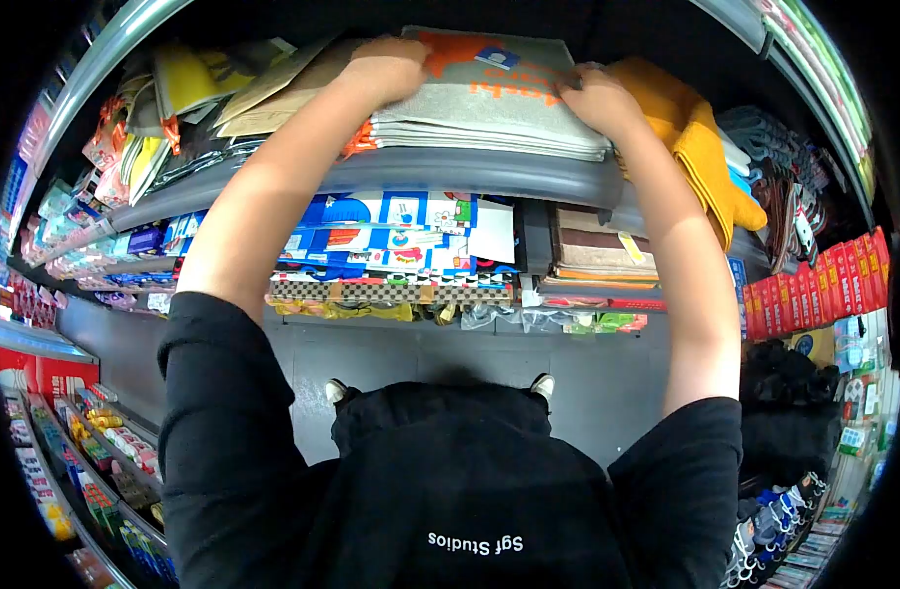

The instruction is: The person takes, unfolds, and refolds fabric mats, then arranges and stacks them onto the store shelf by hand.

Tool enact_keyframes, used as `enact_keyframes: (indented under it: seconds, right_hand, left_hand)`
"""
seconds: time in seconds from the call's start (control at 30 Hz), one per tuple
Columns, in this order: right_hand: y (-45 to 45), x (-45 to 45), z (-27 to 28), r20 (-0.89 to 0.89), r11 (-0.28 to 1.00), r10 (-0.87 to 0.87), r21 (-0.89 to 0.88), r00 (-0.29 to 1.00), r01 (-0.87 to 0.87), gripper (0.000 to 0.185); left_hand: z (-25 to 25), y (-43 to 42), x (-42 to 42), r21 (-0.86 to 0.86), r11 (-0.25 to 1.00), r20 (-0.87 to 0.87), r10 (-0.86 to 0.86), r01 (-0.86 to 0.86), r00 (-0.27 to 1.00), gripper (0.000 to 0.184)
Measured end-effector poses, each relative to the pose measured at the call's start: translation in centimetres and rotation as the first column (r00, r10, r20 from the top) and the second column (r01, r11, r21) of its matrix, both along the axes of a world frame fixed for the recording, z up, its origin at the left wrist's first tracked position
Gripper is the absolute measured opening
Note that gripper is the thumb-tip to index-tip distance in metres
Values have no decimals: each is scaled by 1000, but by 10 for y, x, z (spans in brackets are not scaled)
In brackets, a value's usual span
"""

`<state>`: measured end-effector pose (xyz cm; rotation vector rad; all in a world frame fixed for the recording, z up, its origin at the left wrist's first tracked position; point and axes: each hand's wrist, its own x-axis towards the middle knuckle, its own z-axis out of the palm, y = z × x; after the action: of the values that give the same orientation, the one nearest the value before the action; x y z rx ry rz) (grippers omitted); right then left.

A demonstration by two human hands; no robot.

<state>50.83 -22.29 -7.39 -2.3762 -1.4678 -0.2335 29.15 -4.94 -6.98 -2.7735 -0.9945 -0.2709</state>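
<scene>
On the upper shelf lies a stack of flat grey mats, the top grey mat (499, 98) printed with orange lettering, an orange figure and a small blue label. At its left edge, my left hand (391, 71) has its fingers curled over the mat, partly blurred. My right hand (602, 96) grips the mat's right edge, thumb in front, other fingers partly hidden. Brown flat pieces (283, 103) lie left of the stack, beside my left forearm. Folded mustard-yellow fabric (700, 147) sits just right of my right hand and hangs over the shelf front.
The grey shelf edge (470, 175) runs across in front of me. Below it are blue-and-white patterned goods (391, 226) and folded brown fabrics (602, 250). Red packets (818, 285) hang at the right, above dark hanging goods (789, 383). More stocked shelves (106, 432) stand at the left.
</scene>
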Motion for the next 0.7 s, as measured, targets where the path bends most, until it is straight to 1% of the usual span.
enact_keyframes:
  seconds: [0.03,0.07,0.1,0.13,0.17,0.2,0.23,0.27,0.3,0.33,0.37,0.4,0.43,0.5,0.63,0.7]
  right_hand:
    - [-6,-5,1,73,999,32,-32,997,-30,44]
    - [-9,-13,3,72,999,38,-32,997,-36,44]
    - [-13,-22,5,196,995,87,24,977,-93,47]
    - [-14,-29,6,318,985,124,73,940,-155,50]
    - [-13,-35,3,318,985,126,73,940,-157,50]
    - [-10,-40,-2,316,970,187,91,930,-226,55]
    - [-8,-44,-6,318,950,247,109,915,-294,61]
    - [-8,-48,-10,281,965,233,51,931,-257,70]
    - [-8,-49,-13,287,965,234,52,929,-259,70]
    - [-7,-50,-16,199,978,210,-41,957,-205,72]
    - [-7,-50,-18,113,977,175,-140,978,-158,75]
    - [-9,-56,-15,137,980,158,-142,978,-139,76]
    - [-10,-59,-15,137,979,160,-145,978,-140,76]
    - [-10,-61,-14,139,984,140,-126,980,-123,75]
    - [-11,-60,-15,142,981,167,-119,976,-151,75]
    - [-11,-60,-17,137,985,161,-78,977,-152,74]
  left_hand:
    - [5,-24,-9,-68,992,110,-94,102,989,35]
    - [8,-39,-14,-123,970,224,-177,208,959,37]
    - [8,-43,-15,-224,946,188,-194,234,963,46]
    - [4,-52,-17,-251,941,207,-176,226,963,52]
    - [1,-59,-18,-275,936,226,-158,219,961,58]
    - [-2,-55,-18,-258,936,169,-199,239,965,64]
    - [-6,-54,-18,-259,944,98,-187,206,977,66]
    - [-15,-51,-17,-184,963,108,-182,199,977,67]
    - [-16,-54,-19,-109,976,117,-176,189,977,68]
    - [-15,-55,-19,-107,976,120,-175,188,977,68]
    - [-16,-58,-17,-127,981,79,-140,149,987,68]
    - [-14,-62,-18,-145,983,38,-104,108,994,68]
    - [-16,-63,-19,-148,983,39,-103,107,994,68]
    - [-21,-62,-19,-129,985,125,-100,116,987,65]
    - [-24,-63,-22,-82,988,167,-117,132,979,63]
    - [-23,-69,-25,-22,990,209,-130,138,969,57]
